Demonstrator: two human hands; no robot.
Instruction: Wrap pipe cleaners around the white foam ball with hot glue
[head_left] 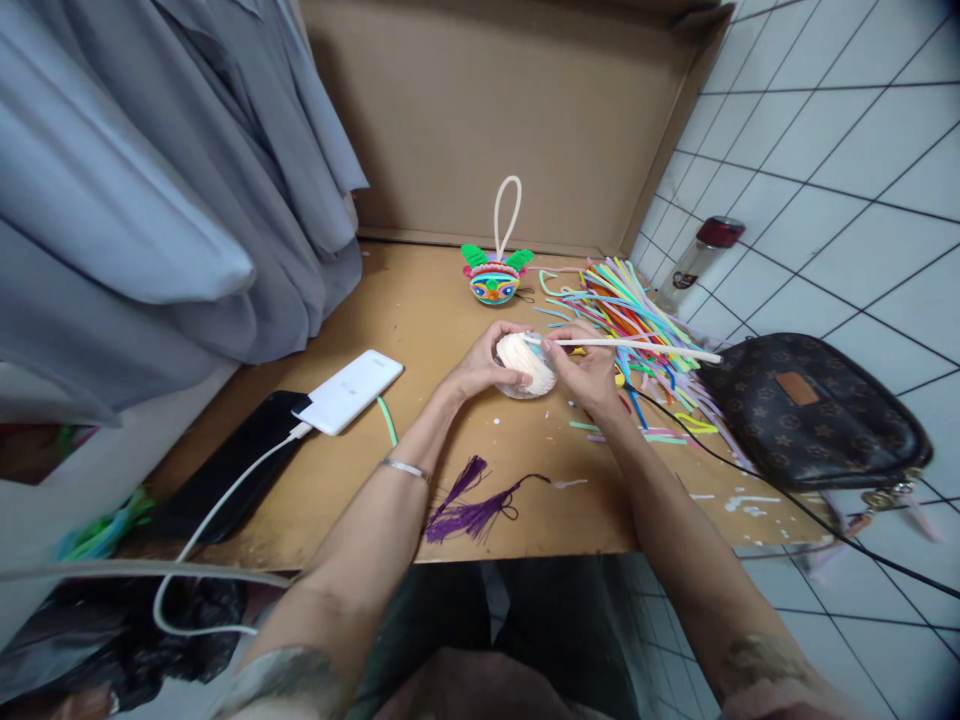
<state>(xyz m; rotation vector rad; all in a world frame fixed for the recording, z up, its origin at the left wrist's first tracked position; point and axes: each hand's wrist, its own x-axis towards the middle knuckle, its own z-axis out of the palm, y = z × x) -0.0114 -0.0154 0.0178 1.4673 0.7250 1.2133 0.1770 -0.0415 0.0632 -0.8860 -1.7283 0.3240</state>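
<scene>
My left hand (pixel 486 362) is wrapped round the side of a whitish ball wound with fuzzy strips (pixel 525 368), holding it a little above the table. A patch of pale blue shows near the top of the ball. My right hand (pixel 583 365) pinches a white pipe cleaner (pixel 645 348) at the ball's right side. One end of it lies against the ball, and the long free end sticks out to the right. Beyond my hands stands a colourful animal-head ornament (pixel 495 285) with green ears and a white loop on top.
Many coloured pipe cleaners (pixel 634 310) lie heaped at the right, near a brown patterned bag (pixel 817 410) and a red-capped bottle (pixel 701 262). Purple tassels (pixel 476 512) lie at the front. A white power bank (pixel 352 390) with a cable is at left. Grey cloth (pixel 187 180) hangs there.
</scene>
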